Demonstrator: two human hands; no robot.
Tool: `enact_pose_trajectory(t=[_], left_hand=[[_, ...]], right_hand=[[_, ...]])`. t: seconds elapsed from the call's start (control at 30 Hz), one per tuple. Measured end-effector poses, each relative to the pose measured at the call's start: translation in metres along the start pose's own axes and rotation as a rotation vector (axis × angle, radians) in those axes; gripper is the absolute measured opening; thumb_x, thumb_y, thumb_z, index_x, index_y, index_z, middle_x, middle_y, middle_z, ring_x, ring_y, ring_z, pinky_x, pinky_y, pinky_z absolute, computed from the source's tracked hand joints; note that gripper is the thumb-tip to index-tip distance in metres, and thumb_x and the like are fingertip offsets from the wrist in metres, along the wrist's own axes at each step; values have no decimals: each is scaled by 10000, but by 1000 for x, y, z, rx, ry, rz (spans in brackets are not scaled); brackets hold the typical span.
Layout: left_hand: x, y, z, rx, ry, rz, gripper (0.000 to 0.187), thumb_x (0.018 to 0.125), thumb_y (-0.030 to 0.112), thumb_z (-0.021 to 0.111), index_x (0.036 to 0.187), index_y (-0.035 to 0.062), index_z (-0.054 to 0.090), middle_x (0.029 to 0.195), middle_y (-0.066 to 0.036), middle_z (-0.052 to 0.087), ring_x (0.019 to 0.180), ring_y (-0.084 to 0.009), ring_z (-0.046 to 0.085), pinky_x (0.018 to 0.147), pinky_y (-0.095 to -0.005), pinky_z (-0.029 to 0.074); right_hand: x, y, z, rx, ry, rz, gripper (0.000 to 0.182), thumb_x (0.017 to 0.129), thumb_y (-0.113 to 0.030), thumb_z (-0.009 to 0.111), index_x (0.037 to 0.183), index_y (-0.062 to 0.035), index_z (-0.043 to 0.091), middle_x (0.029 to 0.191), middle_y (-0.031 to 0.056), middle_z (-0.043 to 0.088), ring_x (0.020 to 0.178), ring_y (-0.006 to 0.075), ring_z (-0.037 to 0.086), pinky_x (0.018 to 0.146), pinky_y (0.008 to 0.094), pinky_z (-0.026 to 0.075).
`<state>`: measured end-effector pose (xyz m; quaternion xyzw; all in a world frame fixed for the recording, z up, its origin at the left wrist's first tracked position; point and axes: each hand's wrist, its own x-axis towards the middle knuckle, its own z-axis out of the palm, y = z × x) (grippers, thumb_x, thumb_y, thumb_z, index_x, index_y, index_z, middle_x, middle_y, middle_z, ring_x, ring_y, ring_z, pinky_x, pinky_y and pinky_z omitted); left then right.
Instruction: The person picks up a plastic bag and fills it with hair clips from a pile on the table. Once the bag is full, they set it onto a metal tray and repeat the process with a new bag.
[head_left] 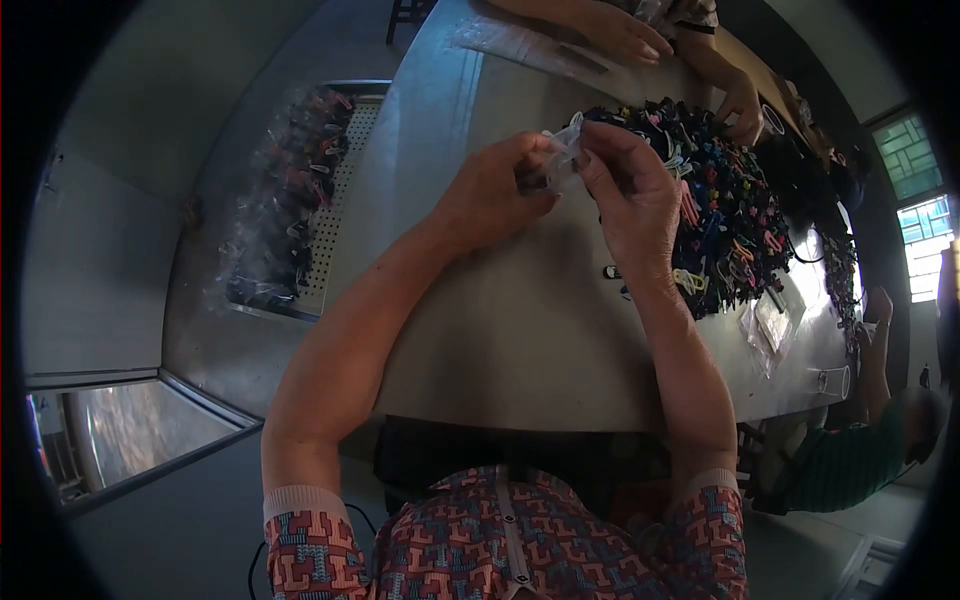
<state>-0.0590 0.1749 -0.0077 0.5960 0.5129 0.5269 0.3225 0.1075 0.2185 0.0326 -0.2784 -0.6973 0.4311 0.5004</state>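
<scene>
Both hands are raised over the table and meet at a small transparent plastic bag (564, 160). My left hand (498, 190) pinches the bag's left side between thumb and fingers. On the opposite side, my right hand (632, 190) grips its upper edge with thumb and forefinger. Something white shows at the top of the bag, too small to make out. Just beyond my right hand spreads a large heap of small clips (725, 210), mostly dark with pink, yellow, blue and white ones among them.
A perforated tray (335, 200) of bagged clips (290, 200) stands at left, below table height. Across the table (480, 350) are a co-worker's hands (630, 38) and a long plastic sheet (520, 42). Flat bags (775, 325) and a transparent cup (832, 380) lie right, near another person (850, 460).
</scene>
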Motion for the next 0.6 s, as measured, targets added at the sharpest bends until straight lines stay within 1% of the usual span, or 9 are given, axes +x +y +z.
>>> enact_pose_trajectory(t=[0.1,0.17,0.2,0.27,0.4,0.47,0.5,0.57,0.6], left_hand=[[1,1,-2,41,-25,9,511,770,110,783,1230,13,584,874,-58,651,823,-151,635,786,-306,522],[2,2,-3,-17,-63,-39,518,774,105,784,1239,9,577,818,-15,596,767,-116,577,733,-289,497],[2,2,-3,-18,-63,-39,518,774,105,784,1239,9,577,818,-15,596,767,-116,577,733,-289,497],[3,4,-5,-88,-85,-51,514,788,89,777,1256,20,575,784,17,543,736,-88,526,698,-272,469],[3,12,-7,-180,-99,-110,492,810,90,778,1258,31,582,817,18,588,751,-77,549,698,-264,472],[3,17,-7,-360,-74,-174,488,826,110,788,1266,52,586,876,2,644,786,-74,588,713,-253,482],[3,19,-9,-360,-75,-174,488,826,110,788,1266,52,586,876,2,644,786,-74,588,713,-253,482],[2,22,-13,-351,-166,-244,520,877,109,762,1345,41,546,1093,-56,693,1031,-133,653,949,-283,501],[3,29,-15,-349,-155,-285,509,890,123,752,1352,59,547,1113,-61,693,1057,-137,648,972,-291,493]], right_hand=[[1,-4,-1,44,22,-2,198,946,-31,665,1141,6,667,997,41,723,922,76,659,816,224,531],[3,-3,-4,32,87,-53,170,951,-47,663,1112,5,668,963,21,710,875,57,639,786,209,520],[5,-2,-7,32,87,-53,170,951,-47,663,1112,5,668,963,21,710,875,57,639,786,209,520],[8,1,-11,31,122,-21,159,957,-64,655,1101,3,664,950,0,680,829,42,603,759,200,506],[8,2,-13,84,106,43,195,961,-77,643,1140,0,649,968,-7,651,834,31,570,759,191,487],[9,4,-12,111,23,91,244,962,-87,630,1190,3,626,1013,6,646,896,41,576,790,195,484],[8,4,-12,111,24,91,244,962,-87,630,1190,3,626,1013,6,646,896,41,576,790,195,484],[7,4,-11,87,-22,140,288,963,-102,629,1228,10,608,1019,8,644,926,53,579,822,203,481],[7,4,-11,88,-24,140,288,963,-102,629,1228,10,608,1019,8,644,926,53,579,822,203,481]])
